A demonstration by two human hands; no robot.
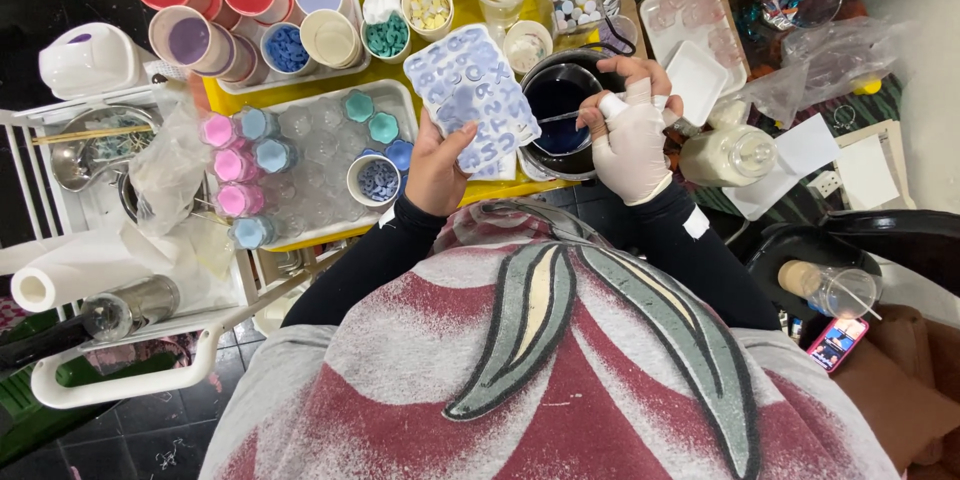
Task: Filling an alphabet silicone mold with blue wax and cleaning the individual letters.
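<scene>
At the far left a white plastic container [88, 58] sits above a wire rack holding a paper towel roll [60, 278] and a steel shaker [130, 305]. Next come stacked cups [190, 0], red and lilac inside, and a clear tray [320, 155] lined with pink and blue silicone cupcake moulds [232, 165] on the yellow table [225, 100]. A small cup of blue wax pieces [377, 180] stands on that tray, just beside the bare left hand [437, 165]. This hand is clamped on the lower edge of a pale blue letter mould [470, 95], held tilted above the table, between the tray and a dark pot [560, 115] of deep blue liquid. Behind the mould stand cups of teal [387, 36] and yellow pieces [427, 8]. The gloved right hand [632, 135] hangs over the pot's right rim, fingers closed around a thin metal stirrer [560, 117] whose tip reaches into the liquid. Right of it lie a white square dish [697, 80], a milky glass jar [730, 153] and clear plastic bags [830, 55]. A phone [838, 342] lies lower right.
</scene>
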